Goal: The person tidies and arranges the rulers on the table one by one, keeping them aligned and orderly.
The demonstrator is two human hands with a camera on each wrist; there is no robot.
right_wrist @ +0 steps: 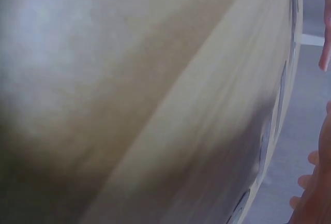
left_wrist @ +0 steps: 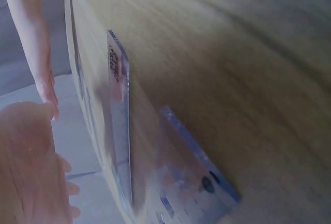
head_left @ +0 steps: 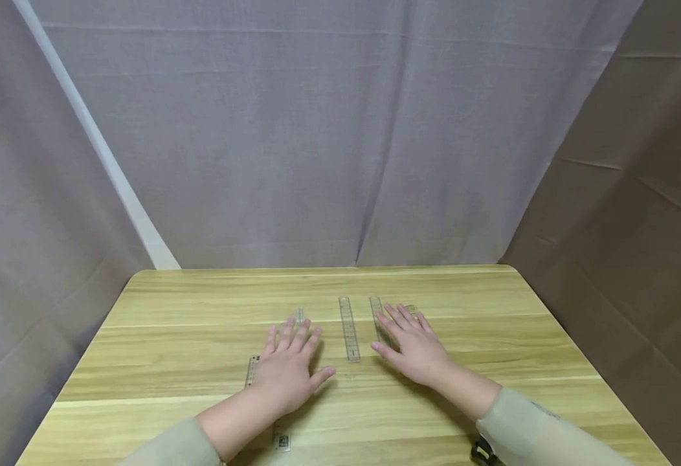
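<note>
My left hand (head_left: 289, 378) is held palm down over the left part of the table, fingers spread and straight. Below it, partly hidden, are clear rulers: an edge with markings (head_left: 251, 370) shows beside the hand, and a ruler end (head_left: 283, 442) shows below the wrist. In the left wrist view, a clear ruler (left_wrist: 120, 79) and a clear plate with a hole (left_wrist: 201, 182) lie under the palm. My right hand (head_left: 417, 351), also palm down with straight fingers, overlaps a clear ruler (head_left: 375, 307). Another clear ruler (head_left: 349, 330) lies between the hands.
A small clear piece (head_left: 412, 309) shows past the right fingertips, and another clear end (head_left: 300, 315) past the left ones. The wooden table (head_left: 200, 304) meets a grey curtain (head_left: 259, 162) behind and more curtains at both sides. A black object (head_left: 483, 451) sits under the right sleeve.
</note>
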